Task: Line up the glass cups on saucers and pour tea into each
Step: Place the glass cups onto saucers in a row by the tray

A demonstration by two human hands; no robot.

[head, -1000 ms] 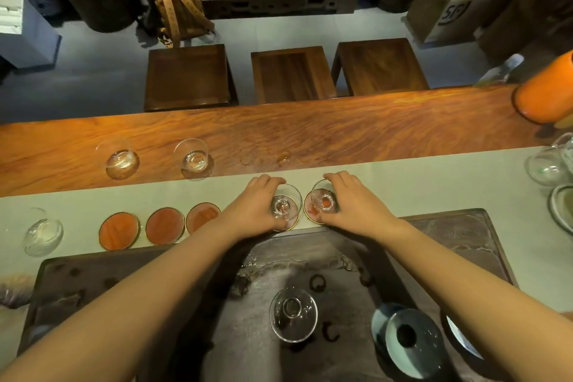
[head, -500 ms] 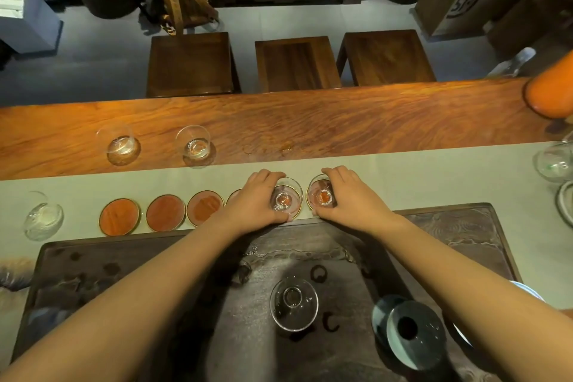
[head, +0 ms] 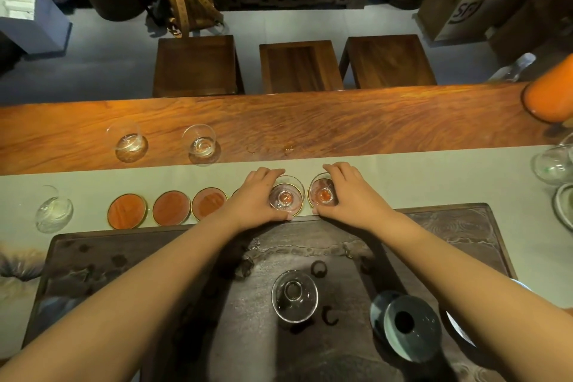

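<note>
I've both hands clamped on cups: left hand [head: 259,195] w/ left cup [head: 284,197], right hand [head: 347,192] w/ right cup [head: 323,194], seating them on saucers; next, I reckon, spare cups [head: 201,143] at 10 o'clock.

Two bare forearms and hands, nothing worn

Both arms show bare from the lower edge of the view to the fingertips: no sleeve, cuff, glove, watch, bracelet or ring can be seen on either. The left hand [head: 259,195] and right hand [head: 350,195] each end in slim fingers [head: 266,171] with short, unpainted nails; the forearms look smooth and unmarked.
</note>
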